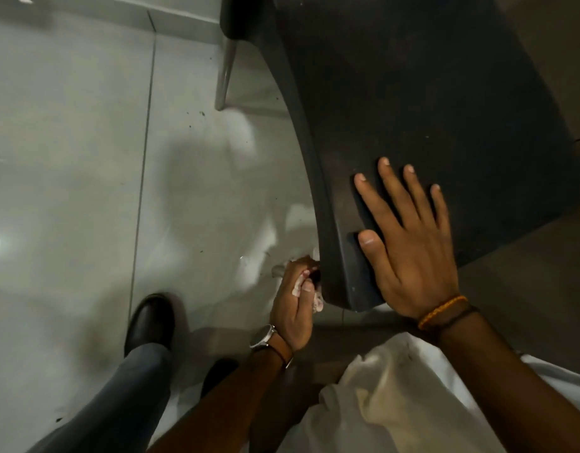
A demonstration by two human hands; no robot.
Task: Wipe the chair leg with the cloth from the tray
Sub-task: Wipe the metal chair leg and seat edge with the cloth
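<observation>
head | left hand point(293, 308) clamps cloth point(317, 302) below chair point(412, 93) edge | right hand point(409, 246) flat, fingers spread, on seat

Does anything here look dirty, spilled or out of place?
Yes: dark specks lie scattered on the pale floor tiles left of the chair seat, and a cloudy whitish smear shows near the left hand.

Left hand point(293, 308) gripping cloth point(317, 302)
</observation>
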